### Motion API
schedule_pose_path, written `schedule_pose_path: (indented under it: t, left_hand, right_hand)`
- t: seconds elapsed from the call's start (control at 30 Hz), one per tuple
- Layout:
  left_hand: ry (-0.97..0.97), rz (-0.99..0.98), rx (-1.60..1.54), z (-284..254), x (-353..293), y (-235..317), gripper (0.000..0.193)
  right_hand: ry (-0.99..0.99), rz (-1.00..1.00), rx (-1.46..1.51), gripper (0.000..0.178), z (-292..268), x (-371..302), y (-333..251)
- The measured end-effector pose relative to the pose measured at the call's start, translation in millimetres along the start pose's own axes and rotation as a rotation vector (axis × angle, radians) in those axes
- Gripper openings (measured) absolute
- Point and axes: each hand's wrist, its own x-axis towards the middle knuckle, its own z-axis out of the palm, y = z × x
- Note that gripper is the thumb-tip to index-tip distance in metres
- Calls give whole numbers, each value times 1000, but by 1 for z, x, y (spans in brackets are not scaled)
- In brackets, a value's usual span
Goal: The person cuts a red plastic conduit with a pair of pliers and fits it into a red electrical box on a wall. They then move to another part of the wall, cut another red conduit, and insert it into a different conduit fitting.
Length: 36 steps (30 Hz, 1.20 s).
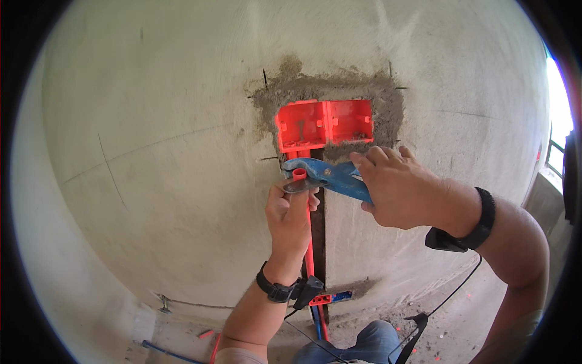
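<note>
My right hand (405, 189) is wrapped around the handles of a blue pipe cutter (345, 182). The cutter's jaws lie around the top of a red plastic conduit pipe (299, 174), whose round open end points up. Just below the blade, my left hand (288, 217) grips this pipe, with the fingers closed around it. The pipe runs down along a dark channel (318, 230) cut in the wall. Directly above are two red electrical back boxes (303, 124), side by side and set in rough grey mortar (388, 112). A short red pipe section shows under the left box, partly behind the cutter.
Low on the wall sits a smaller red box (320, 299) beside a blue one (343, 296). Red offcuts (206, 334) and a blue pipe (173, 353) lie on the dusty floor. Black cables (458, 288) hang from my wrist straps. A bright window (558, 121) is at the far right.
</note>
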Motion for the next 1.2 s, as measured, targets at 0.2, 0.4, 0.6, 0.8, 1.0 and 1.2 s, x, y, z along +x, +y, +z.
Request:
schedule_pose_path:
  t: [0.2, 0.4, 0.6, 0.8, 1.0, 1.2]
  left_hand:
    - [20, 18, 53, 0, 0, -3, 15]
    - [-151, -110, 23, -15, 2, -1, 10]
    - [-129, 16, 421, -2, 7, 11, 6]
    - [-185, 12, 539, -1, 0, 28, 10]
    - [-239, -90, 482, -5, -5, 31, 11]
    - [-252, -91, 399, -6, -8, 37, 3]
  right_hand:
    - [59, -51, -80, 66, 3, 4, 0]
    - [23, -79, 76, 53, -2, 12, 2]
    - [70, -181, 61, 54, -2, 20, 15]
    - [55, -347, 106, 58, -4, 35, 33]
    - [65, -354, 53, 59, 4, 34, 37]
    - [123, -389, 39, 46, 4, 41, 41]
